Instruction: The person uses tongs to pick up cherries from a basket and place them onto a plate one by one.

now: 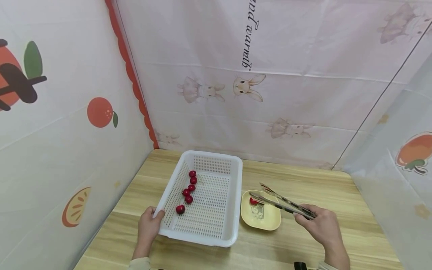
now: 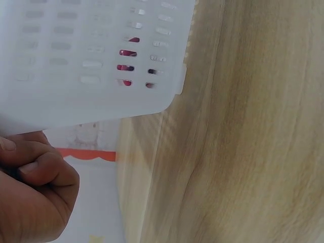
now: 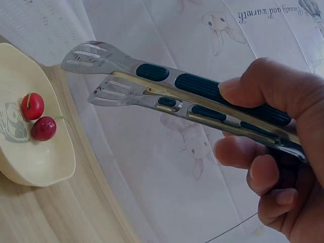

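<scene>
My left hand (image 1: 149, 229) grips the near-left corner rim of a white perforated plastic basket (image 1: 235, 210). Seen from the left wrist, the curled fingers (image 2: 48, 169) sit at the basket's edge. Several red cherries (image 1: 189, 199) lie in a loose line along the basket's left side. In my right hand (image 1: 323, 225) is a pair of metal tongs (image 1: 282, 204) with dark grip inserts, thumb on one arm and fingers round the other. Their slotted tips are apart with nothing between them, above a pale yellow dish (image 1: 270, 222). Two cherries (image 3: 44, 128) lie in that dish, as the right wrist view shows.
Basket and dish stand side by side on a light wood-grain table (image 1: 303, 180). Printed cloth walls (image 1: 209, 123) with rabbits and fruit close off the back and both sides. A small black object (image 1: 300, 266) shows at the bottom edge beside the right sleeve.
</scene>
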The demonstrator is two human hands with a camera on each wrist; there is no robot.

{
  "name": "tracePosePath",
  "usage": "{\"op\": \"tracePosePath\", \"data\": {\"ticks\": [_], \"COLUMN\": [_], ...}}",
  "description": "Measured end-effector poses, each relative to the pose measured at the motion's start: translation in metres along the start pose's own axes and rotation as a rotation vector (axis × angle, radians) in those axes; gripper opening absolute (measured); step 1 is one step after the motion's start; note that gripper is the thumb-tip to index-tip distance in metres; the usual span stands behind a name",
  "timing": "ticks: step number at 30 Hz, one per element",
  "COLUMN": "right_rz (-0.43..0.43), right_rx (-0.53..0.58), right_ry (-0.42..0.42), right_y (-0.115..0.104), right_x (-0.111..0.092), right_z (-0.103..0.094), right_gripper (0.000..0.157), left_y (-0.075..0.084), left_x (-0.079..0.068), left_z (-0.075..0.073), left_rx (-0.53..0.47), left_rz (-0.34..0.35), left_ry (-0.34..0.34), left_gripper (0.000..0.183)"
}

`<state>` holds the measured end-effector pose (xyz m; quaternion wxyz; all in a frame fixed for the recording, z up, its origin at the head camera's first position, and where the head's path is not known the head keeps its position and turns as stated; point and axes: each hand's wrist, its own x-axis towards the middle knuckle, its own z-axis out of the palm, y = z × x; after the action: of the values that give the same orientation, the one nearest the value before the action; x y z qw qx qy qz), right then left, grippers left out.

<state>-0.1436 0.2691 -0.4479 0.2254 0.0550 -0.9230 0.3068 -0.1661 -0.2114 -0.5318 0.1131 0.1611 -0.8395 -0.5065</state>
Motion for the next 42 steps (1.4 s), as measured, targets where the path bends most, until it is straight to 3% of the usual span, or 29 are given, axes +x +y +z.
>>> {"op": "tracePosePath", "data": {"ticks": [11,17,35,42], "right_rz": [-0.220,-0.250,-0.204,-0.079], "right_rx": [0.125,0.159,0.272,0.271], "right_ry": [0.171,0.202,0.082,-0.059], "right_y": [-0.019,-0.022,-0.047,-0.059], "right_x": [0.001,0.003,0.013,0.020], "right_z": [0.021,0.028,0.048,0.055], "right_gripper": [0.021,0.022,0.021,0.019], "left_y": [0.000,0.000,0.003,0.002], "left_x": [0.000,0.000,-0.001,0.000], "left_z": [0.000,0.000,-0.003,-0.002], "left_rx": [0.034,0.027,-0.016,0.011], "left_rz": [0.029,0.047,0.001,0.012], "left_ry": [0.013,0.011,-0.018,-0.007], "left_gripper": [0.017,0.015,0.016,0.017]}}
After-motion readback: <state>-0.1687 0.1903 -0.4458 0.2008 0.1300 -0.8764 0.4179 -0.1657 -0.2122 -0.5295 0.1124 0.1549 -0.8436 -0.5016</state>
